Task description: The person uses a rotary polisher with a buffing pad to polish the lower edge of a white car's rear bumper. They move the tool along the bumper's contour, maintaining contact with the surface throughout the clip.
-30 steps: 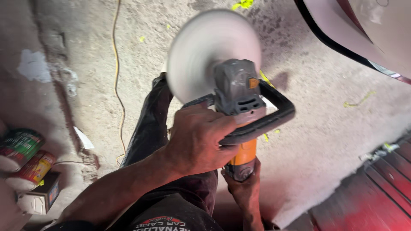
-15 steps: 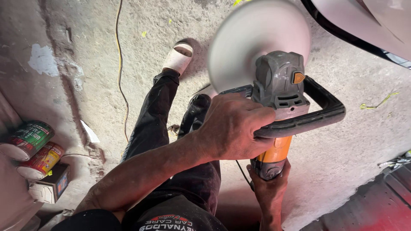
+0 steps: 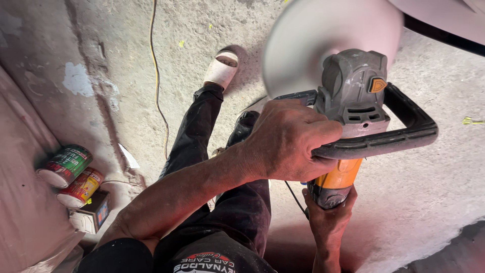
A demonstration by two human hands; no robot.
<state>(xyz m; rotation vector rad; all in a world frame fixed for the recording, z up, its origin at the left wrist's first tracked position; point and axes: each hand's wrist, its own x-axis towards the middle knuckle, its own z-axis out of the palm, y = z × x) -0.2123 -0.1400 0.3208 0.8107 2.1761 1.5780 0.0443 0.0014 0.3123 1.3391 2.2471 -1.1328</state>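
a handheld power polisher [image 3: 348,116] fills the upper right of the view, held up in the air over a concrete floor. its head is a grey housing with a small orange switch on the side. a round white polishing pad [image 3: 323,40] sits at the far end, its face blurred (it looks to be spinning). a black loop handle [image 3: 404,131] wraps around the head and sticks out to the right. the rear body is orange, ending in a dark grey butt, and points down toward the person.
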